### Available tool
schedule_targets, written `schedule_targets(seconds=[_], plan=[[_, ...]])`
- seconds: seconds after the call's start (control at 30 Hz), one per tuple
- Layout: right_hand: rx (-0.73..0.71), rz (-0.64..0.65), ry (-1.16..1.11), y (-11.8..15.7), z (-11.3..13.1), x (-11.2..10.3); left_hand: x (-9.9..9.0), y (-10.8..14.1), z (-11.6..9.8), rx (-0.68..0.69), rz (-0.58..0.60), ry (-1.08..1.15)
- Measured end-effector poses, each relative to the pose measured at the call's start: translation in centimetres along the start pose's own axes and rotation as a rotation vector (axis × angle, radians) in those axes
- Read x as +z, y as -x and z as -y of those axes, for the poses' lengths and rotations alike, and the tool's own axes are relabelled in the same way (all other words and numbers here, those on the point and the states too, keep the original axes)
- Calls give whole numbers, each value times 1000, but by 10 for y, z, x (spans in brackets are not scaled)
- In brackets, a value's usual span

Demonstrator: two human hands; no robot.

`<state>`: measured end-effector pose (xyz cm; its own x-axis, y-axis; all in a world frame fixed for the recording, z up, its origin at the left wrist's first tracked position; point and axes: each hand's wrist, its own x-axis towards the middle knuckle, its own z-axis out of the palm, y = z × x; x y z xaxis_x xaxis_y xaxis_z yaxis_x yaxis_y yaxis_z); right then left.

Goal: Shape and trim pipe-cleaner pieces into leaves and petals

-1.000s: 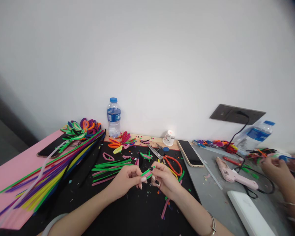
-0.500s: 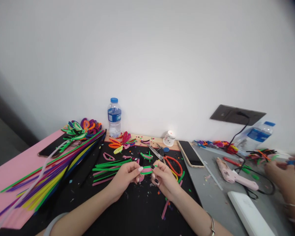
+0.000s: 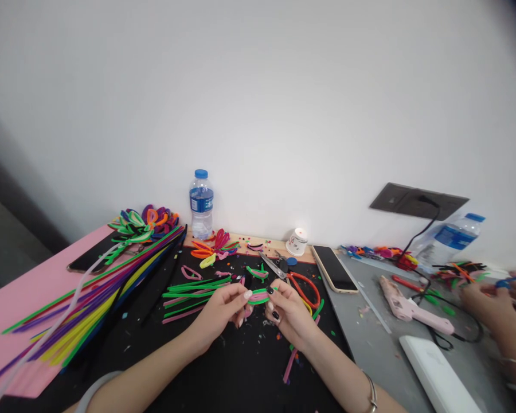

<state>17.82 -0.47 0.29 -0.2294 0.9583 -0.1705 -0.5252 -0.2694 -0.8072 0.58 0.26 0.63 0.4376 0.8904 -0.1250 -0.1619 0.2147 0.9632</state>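
Observation:
A small pink-and-green pipe-cleaner piece (image 3: 258, 296) is stretched between my two hands above the black mat. My left hand (image 3: 223, 312) pinches its left end between thumb and fingers. At the other end, my right hand (image 3: 289, 312) grips it with thumb and forefinger. Green and pink pipe-cleaner lengths (image 3: 189, 298) lie just left of my left hand. Behind the hands rest a green-and-pink loop (image 3: 257, 273) and a pink loop (image 3: 191, 272). Orange-handled scissors (image 3: 303, 287) lie beyond my right hand, blades pointing to the back left.
Long coloured pipe cleaners (image 3: 94, 298) cover the left side. At the back stand a water bottle (image 3: 202, 205) and paper cup (image 3: 296, 242). A phone (image 3: 334, 269), pink glue gun (image 3: 413, 310) and white box (image 3: 438, 373) lie right. Another person's hands (image 3: 490, 301) work at the far right.
The held piece has bowed a little, with its strands slightly apart. Both my hands keep their grip. The other person's hands have shifted, with a blue strand more visible.

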Motion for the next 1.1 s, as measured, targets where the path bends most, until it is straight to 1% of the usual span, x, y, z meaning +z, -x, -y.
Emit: schedule_targets(seconds=[0.13, 0.23, 0.4, 0.5, 0.7, 0.8, 0.93, 1.03, 1.1], plan=[[30, 15, 12, 1, -2, 1, 0, 2, -3, 140, 2, -113], [71, 46, 0, 2, -2, 2, 0, 4, -5, 187, 29, -141], [66, 76, 22, 2, 0, 3, 0, 7, -6, 184, 48, -200], [50, 112, 38, 2, 0, 2, -2, 7, -3, 186, 54, -261], [102, 150, 45, 3, 2, 2, -4, 6, 4, 222, 56, -267], [87, 125, 69, 2, 4, 1, -3, 7, -1, 213, 55, -313], [31, 68, 174, 0, 4, -1, -2, 8, -7, 207, 71, -432], [26, 69, 215, 1, 4, 0, -2, 7, -7, 193, 69, -460], [49, 88, 199, 3, 4, 2, -3, 7, -7, 221, 64, -454]])
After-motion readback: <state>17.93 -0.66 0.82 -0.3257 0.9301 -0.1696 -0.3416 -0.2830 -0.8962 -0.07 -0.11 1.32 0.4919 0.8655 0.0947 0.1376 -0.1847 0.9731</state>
